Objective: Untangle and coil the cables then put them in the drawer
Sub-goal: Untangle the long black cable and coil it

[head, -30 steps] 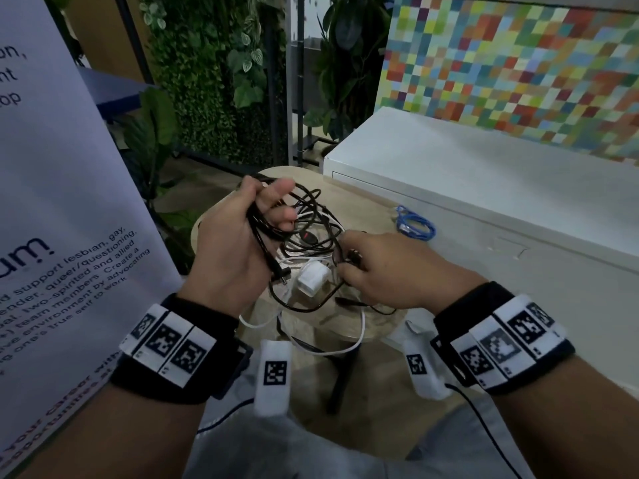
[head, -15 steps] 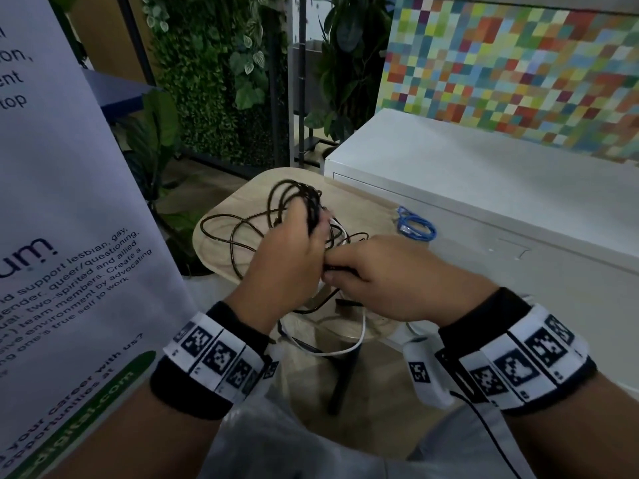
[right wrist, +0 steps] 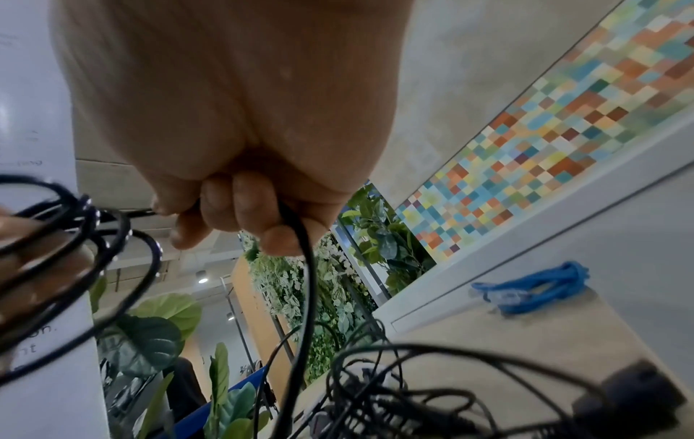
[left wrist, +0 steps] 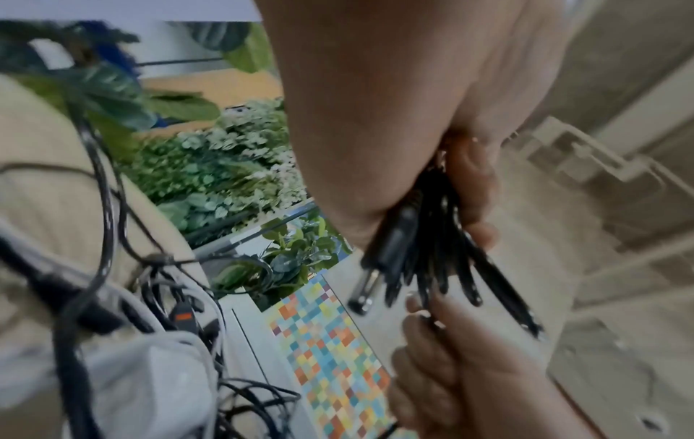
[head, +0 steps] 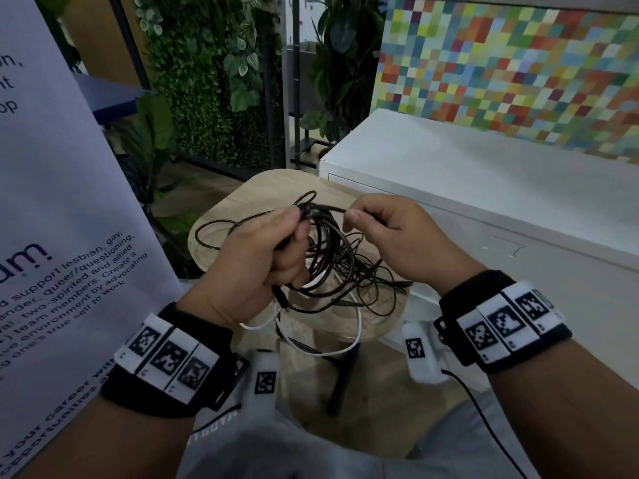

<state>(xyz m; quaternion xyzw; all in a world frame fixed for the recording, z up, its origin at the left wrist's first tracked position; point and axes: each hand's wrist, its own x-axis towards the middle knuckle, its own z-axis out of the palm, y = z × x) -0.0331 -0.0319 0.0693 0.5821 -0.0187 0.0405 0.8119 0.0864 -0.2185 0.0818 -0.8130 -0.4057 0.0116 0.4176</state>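
Gathering loops, we see from the head view our left hand [head: 262,257] gripping a black cable bundle [head: 325,257] above the round wooden table [head: 221,216], while our right hand [head: 387,236] pinches one strand at 1 o'clock of it. Half a second ago the hands met; now they have parted and the strand runs between them, so coiling has begun. We count one white cable [head: 345,350] hanging at 6 o'clock. No drawer stands open on the white cabinet [head: 484,188].

From the left wrist, curled fingers [left wrist: 469,184] clamp several black strands and one plug [left wrist: 390,255].

From the right wrist, fingertips [right wrist: 248,205] pinch one black strand [right wrist: 306,282]; one blue coiled cable [right wrist: 533,286] lies at 3 o'clock.
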